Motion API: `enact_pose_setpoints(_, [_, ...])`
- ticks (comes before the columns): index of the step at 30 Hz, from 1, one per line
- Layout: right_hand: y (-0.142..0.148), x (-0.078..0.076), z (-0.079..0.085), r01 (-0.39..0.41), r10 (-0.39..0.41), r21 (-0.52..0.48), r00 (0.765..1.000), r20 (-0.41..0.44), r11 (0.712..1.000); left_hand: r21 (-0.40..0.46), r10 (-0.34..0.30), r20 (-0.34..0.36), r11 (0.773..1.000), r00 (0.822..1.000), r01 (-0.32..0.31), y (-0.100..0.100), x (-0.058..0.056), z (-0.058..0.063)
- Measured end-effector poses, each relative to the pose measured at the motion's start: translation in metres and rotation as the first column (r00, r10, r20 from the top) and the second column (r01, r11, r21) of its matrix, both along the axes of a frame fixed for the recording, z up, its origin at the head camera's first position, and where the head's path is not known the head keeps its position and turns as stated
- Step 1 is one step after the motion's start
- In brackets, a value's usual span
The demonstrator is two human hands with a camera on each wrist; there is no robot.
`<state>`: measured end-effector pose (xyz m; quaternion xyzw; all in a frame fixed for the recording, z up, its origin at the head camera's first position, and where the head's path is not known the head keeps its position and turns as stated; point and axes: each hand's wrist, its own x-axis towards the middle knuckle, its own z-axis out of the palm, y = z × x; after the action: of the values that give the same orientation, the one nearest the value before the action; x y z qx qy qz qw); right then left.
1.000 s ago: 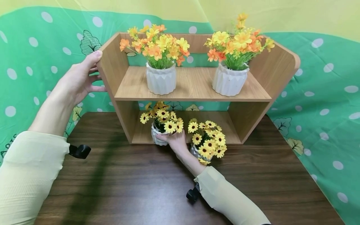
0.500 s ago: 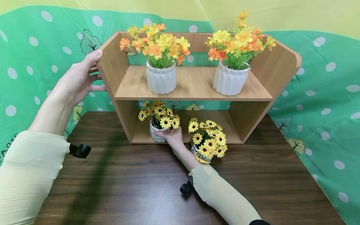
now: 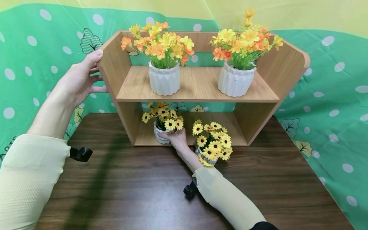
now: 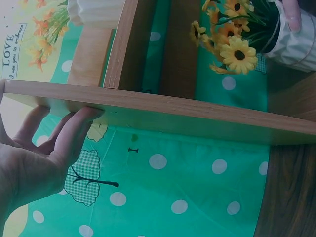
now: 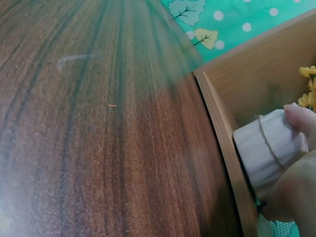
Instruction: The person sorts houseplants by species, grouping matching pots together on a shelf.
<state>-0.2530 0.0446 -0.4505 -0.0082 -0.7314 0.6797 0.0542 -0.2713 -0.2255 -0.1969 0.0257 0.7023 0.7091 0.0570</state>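
My left hand (image 3: pixel 76 80) grips the left side panel of a two-level wooden shelf (image 3: pixel 198 83), thumb on the panel's edge and fingers against its outer face (image 4: pixel 81 126). In the lower compartment, toward the left, my right hand (image 3: pixel 179 140) holds a white pot of yellow artificial daisies (image 3: pixel 162 118) with dark centres. The pot (image 5: pixel 269 148) has a string around it, and the thumb lies across its side. A second pot of yellow daisies (image 3: pixel 214 143) stands just right of my right wrist, at the shelf's front; my forearm passes beside it.
Two white ribbed pots with orange and yellow flowers, one left (image 3: pixel 164 80) and one right (image 3: pixel 236 81), stand on the upper level. The shelf stands on a dark wooden table (image 3: pixel 138 185). Behind hangs a green and yellow dotted cloth (image 3: pixel 325 70).
My right hand has moved the daisy pot slightly left and deeper into the lower compartment, then stayed nearly still. My left hand keeps its hold on the side panel.
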Motion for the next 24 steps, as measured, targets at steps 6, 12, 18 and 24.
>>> enact_pose_setpoints(6, [0.0017,-0.0029,-0.0018,-0.01,0.009,0.14,1.0,0.011,0.99,-0.009,0.002,-0.001,1.0,1.0,-0.002,0.0001,0.0005,-0.0004])
enact_pose_setpoints(12, [0.0019,-0.0047,-0.0039,0.005,0.001,0.231,1.0,-0.025,0.973,-0.005,0.002,-0.004,1.0,1.0,-0.002,0.0001,0.0003,-0.0005])
enact_pose_setpoints(18, [0.0001,-0.0049,-0.0041,-0.003,0.005,0.136,1.0,-0.01,0.991,-0.008,0.003,-0.003,1.0,1.0,-0.003,0.0006,0.0007,-0.0007])
enact_pose_setpoints(24, [-0.0015,-0.0055,-0.0057,-0.03,0.032,0.112,0.999,-0.018,0.993,0.0,0.005,-0.001,1.0,1.0,-0.005,0.0,0.0014,-0.0005])
